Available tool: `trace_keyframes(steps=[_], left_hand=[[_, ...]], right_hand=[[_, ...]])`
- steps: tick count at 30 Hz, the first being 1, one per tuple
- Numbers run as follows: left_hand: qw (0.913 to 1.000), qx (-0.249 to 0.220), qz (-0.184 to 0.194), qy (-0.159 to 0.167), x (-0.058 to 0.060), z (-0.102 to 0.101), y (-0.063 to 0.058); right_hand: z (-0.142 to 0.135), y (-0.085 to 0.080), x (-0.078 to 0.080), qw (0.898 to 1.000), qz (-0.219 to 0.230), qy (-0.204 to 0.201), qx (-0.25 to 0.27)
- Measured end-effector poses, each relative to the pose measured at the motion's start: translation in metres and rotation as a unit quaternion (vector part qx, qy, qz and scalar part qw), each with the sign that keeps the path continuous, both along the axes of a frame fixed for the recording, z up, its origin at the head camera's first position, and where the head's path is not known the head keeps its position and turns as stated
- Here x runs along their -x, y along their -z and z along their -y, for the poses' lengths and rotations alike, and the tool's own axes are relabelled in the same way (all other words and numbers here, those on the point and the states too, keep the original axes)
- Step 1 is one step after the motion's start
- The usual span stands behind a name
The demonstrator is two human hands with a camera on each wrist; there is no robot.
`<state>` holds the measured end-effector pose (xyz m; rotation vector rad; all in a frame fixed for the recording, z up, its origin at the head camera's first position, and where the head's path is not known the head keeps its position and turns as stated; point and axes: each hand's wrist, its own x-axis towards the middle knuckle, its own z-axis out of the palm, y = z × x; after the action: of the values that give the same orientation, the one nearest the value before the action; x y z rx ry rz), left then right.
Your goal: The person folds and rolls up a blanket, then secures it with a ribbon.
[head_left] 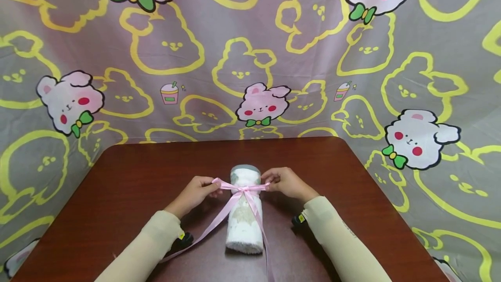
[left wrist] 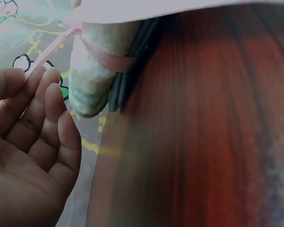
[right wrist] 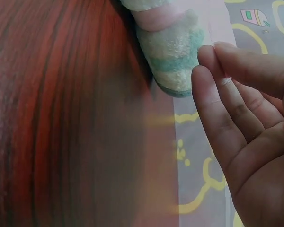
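Note:
A rolled towel [head_left: 244, 221], white with beige patches and a grey-green end, lies lengthwise on the table. Around its upper part runs a pink ribbon [head_left: 245, 189], knotted at the front with loops to both sides and two long tails trailing toward me. My left hand [head_left: 199, 191] pinches the left loop between thumb and fingertips; in the left wrist view the ribbon [left wrist: 51, 49] stretches taut from knot to fingers. On the other side my right hand [head_left: 288, 182] pinches the right loop close to the towel. In the right wrist view, thumb and index tip meet beside the towel [right wrist: 173, 52].
The dark red-brown wooden table [head_left: 156, 164] extends around the towel. Behind and beside it hangs a grey curtain [head_left: 313, 112] printed with yellow outlines and cartoon bunnies. A dark wrist device [head_left: 299, 221] sits at the right cuff, another [head_left: 186, 240] at the left.

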<state>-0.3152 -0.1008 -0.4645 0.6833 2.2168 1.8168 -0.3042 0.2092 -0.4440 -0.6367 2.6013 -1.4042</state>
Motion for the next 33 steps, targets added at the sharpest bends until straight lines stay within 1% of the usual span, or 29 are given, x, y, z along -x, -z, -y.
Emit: trace_keyframes(steps=[1,4,6,8,11,13,17,19,22,28,33], left_hand=[[1.0000,0.001,0.002,0.003,-0.003,0.001,-0.003],[0.9999,0.005,0.009,0.012,-0.011,0.001,-0.012],[0.9998,0.011,0.006,0.015,-0.015,0.001,-0.018],[0.9997,0.021,-0.001,0.012,-0.014,0.002,-0.018],[0.9992,0.039,-0.011,0.005,-0.012,0.003,-0.016],[0.9985,0.053,-0.013,0.002,-0.011,0.004,-0.014],[0.9955,0.094,-0.008,-0.013,-0.005,0.006,-0.001],[0.9930,0.116,-0.009,-0.018,-0.001,0.008,0.005],[0.9902,0.139,-0.005,-0.013,0.002,0.010,0.011],[0.9881,0.154,0.008,0.004,0.002,0.012,0.012],[0.9845,0.175,0.001,0.010,0.002,0.014,0.012]], right_hand=[[0.001,-0.004,-0.003,1.000,0.005,0.000,0.001],[-0.002,-0.002,-0.005,1.000,0.014,-0.003,0.006],[-0.004,-0.003,-0.007,1.000,0.022,-0.004,0.012],[-0.008,-0.001,-0.007,0.999,0.033,-0.005,0.026],[-0.009,-0.008,-0.010,0.998,0.048,-0.013,0.043],[-0.012,-0.003,-0.007,0.997,0.057,-0.019,0.052],[-0.019,0.012,0.002,0.997,0.060,-0.023,0.043],[-0.022,0.018,0.004,0.997,0.061,-0.022,0.035],[-0.025,0.022,0.005,0.997,0.070,-0.024,0.031],[-0.027,0.024,0.003,0.995,0.085,-0.041,0.033],[-0.029,0.023,0.003,0.993,0.104,-0.039,0.036]])
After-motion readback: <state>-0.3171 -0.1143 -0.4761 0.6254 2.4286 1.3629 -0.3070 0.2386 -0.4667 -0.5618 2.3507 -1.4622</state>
